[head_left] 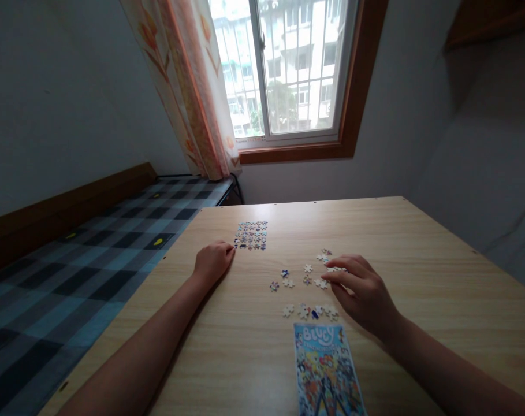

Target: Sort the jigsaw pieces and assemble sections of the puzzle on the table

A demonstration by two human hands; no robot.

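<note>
My left hand (214, 263) rests on the table with its fingers curled closed. Its fingertips meet the lower-left corner of a partly joined jigsaw puzzle (251, 236); whatever they may hold is hidden. Over on the right, my right hand (360, 289) hovers low with fingers apart, above loose puzzle pieces (321, 283). Several more pieces lie scattered left of it, among them a dark blue one (285, 273) and a pale one (308, 268). A row of loose pieces (303, 311) lies nearer to me, just beyond a colourful picture sheet (327, 367) marked "Bluey".
The light wooden table (439, 300) extends toward a window (297, 69) with an orange frame. To its left stands a bed with a checked cover (115, 231), and a flowered curtain (188, 86) hangs beside the window.
</note>
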